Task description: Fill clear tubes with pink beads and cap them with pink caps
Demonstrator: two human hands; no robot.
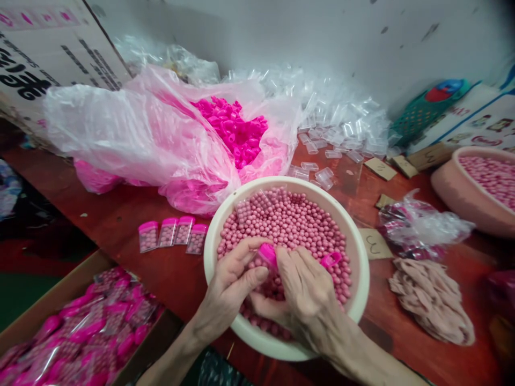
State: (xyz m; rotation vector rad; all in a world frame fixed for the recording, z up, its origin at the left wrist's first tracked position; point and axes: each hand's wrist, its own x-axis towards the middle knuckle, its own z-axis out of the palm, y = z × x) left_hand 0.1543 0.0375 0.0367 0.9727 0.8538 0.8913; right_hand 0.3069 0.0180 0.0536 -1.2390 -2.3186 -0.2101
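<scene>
A wide cream basin (363, 268) full of round pink candies or beads (293, 214) sits in front of me. Over it, my left hand (229, 284) is closed around a small clear plastic box, mostly hidden by the fingers, with pink balls showing inside. My right hand (309, 292) has its fingers closed on the bright pink cap (267, 255) at the top of that box. A loose pink cap (331, 260) lies on the balls to the right. An uncapped clear box (243, 211) rests on them at the back left.
Several filled, capped boxes (167, 232) stand left of the basin. Behind are a plastic bag (145, 139) of pink caps (237, 131) and a heap of clear boxes (341, 118). A carton (24, 321) of packed boxes is lower left. A cloth (432, 300) and second basin (450, 177) lie right.
</scene>
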